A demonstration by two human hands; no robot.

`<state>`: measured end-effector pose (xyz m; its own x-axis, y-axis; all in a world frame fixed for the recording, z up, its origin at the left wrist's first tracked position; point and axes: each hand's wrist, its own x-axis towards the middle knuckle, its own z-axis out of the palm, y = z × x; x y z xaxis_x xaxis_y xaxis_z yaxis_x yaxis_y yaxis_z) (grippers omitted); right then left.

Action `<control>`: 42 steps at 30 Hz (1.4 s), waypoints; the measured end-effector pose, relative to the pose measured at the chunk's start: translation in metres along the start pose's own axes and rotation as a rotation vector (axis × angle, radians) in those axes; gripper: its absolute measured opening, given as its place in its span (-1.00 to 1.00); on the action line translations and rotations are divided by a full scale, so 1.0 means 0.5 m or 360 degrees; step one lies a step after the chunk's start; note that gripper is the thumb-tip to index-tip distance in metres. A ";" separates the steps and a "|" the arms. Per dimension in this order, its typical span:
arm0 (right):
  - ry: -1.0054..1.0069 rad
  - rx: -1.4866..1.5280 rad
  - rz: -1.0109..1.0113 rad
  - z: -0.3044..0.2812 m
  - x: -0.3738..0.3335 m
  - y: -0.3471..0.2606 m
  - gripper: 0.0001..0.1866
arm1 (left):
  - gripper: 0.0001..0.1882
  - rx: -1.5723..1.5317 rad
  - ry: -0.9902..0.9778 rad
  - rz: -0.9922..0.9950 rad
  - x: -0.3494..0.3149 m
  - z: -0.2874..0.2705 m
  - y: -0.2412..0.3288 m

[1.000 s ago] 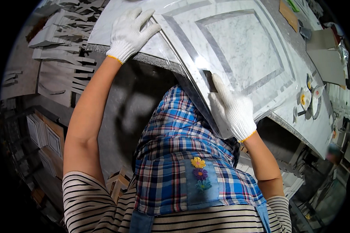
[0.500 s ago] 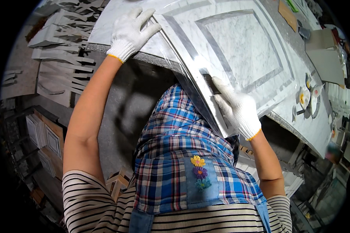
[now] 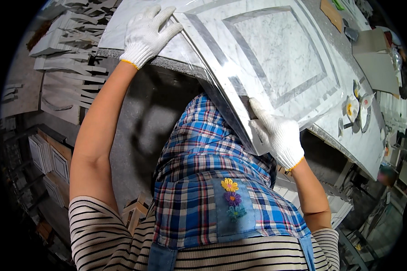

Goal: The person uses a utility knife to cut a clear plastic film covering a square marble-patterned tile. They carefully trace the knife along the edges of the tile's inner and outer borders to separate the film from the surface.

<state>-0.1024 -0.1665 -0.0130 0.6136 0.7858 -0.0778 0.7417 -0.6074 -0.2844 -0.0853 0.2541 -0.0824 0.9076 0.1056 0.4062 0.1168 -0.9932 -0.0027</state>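
Note:
A large white marble panel (image 3: 276, 54) with grey inlaid square borders lies on the workbench, wrapped in clear plastic film. My left hand (image 3: 147, 34), in a white knit glove, presses flat on the panel's far-left corner with fingers spread. At the panel's near edge my right hand (image 3: 276, 133), gloved the same way, holds a small dark tool (image 3: 248, 105) against the film. The panel overhangs the bench edge toward my plaid apron.
Stone strips and cut pieces (image 3: 63, 40) lie stacked on the floor at left. Framed tile samples (image 3: 47, 158) lean lower left. On the bench at right stand small dishes with yellow paste (image 3: 355, 110) and flat grey boards (image 3: 377, 58). More stacked tiles (image 3: 339, 207) sit under the bench.
My right hand has slid up along the panel's near edge with the dark tool. The left hand has stayed pressed on the far corner.

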 end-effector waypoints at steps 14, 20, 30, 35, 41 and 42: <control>-0.0112 0.0496 0.0110 -0.031 -0.014 0.015 -0.37 | -0.35 -0.0032 0.0053 0.0045 -0.001 0.010 -0.009; -0.0229 0.0112 0.0128 -0.034 0.012 0.040 -0.43 | -0.35 -0.0074 0.0074 0.0078 0.001 0.015 -0.011; -0.0053 0.0009 -0.0176 -0.034 0.012 0.060 -0.48 | -0.34 -0.0016 -0.0003 0.0031 0.000 0.013 -0.013; -0.0097 0.0030 -0.0172 -0.039 -0.001 0.059 -0.49 | -0.34 0.0017 0.0027 0.0062 0.001 0.019 -0.015; -0.0111 0.0162 -0.0172 -0.035 -0.021 0.060 -0.49 | -0.34 -0.0007 0.0029 0.0078 0.002 0.017 -0.019; -0.0049 0.0263 -0.0195 -0.019 -0.023 0.076 -0.49 | -0.34 -0.0001 0.0020 0.0070 0.002 0.015 -0.018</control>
<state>-0.0786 -0.1995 -0.0136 0.5111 0.8573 -0.0612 0.7542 -0.4815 -0.4464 -0.0821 0.2633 -0.0889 0.9067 0.0614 0.4172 0.0769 -0.9968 -0.0204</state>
